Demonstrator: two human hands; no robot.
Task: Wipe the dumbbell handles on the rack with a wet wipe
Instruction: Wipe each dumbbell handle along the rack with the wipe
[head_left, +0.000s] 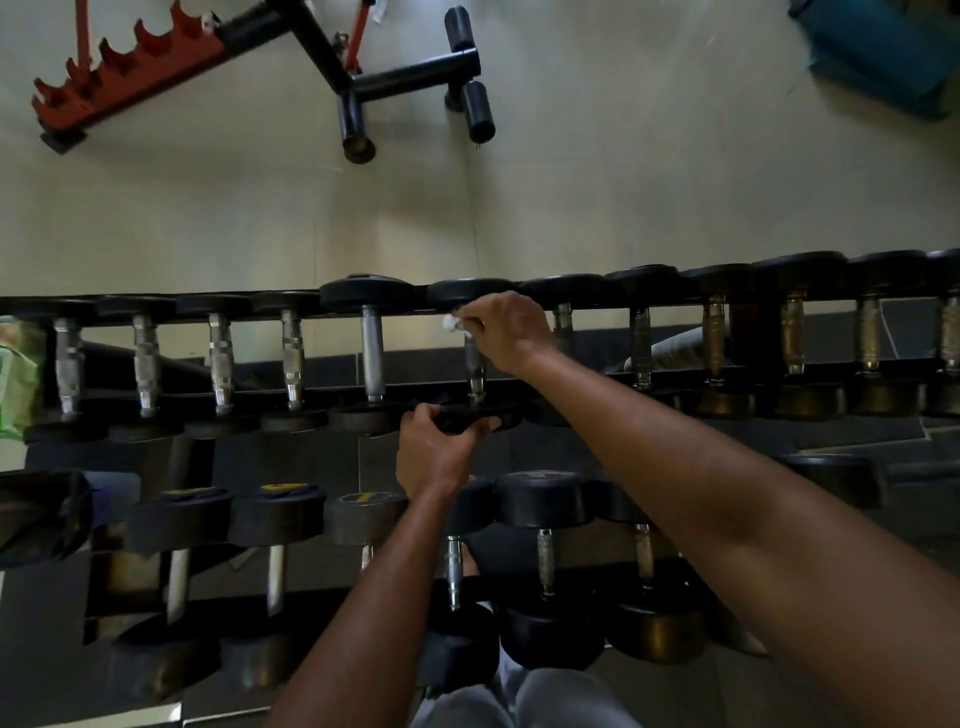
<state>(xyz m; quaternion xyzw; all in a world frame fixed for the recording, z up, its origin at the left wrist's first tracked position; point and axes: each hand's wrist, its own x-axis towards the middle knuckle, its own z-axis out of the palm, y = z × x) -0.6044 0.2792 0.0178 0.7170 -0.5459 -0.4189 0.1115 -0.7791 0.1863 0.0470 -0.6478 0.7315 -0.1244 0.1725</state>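
A two-tier rack (571, 382) carries a row of black dumbbells with metal handles. My right hand (506, 332) pinches a small white wet wipe (451, 323) against the far end of one dumbbell's handle (475, 371) on the upper tier. My left hand (434, 449) grips the near black head (475, 413) of that same dumbbell. Most of this handle's upper part is hidden behind my right hand. Neighbouring handles, such as the smooth silver one (373, 353) to the left, stand bare.
The lower tier holds several larger dumbbells (543, 501) close under my arms. A red and black bench frame (322, 57) lies on the pale floor beyond the rack. A blue object (878, 47) sits at the far right, a green item (13, 379) at the left edge.
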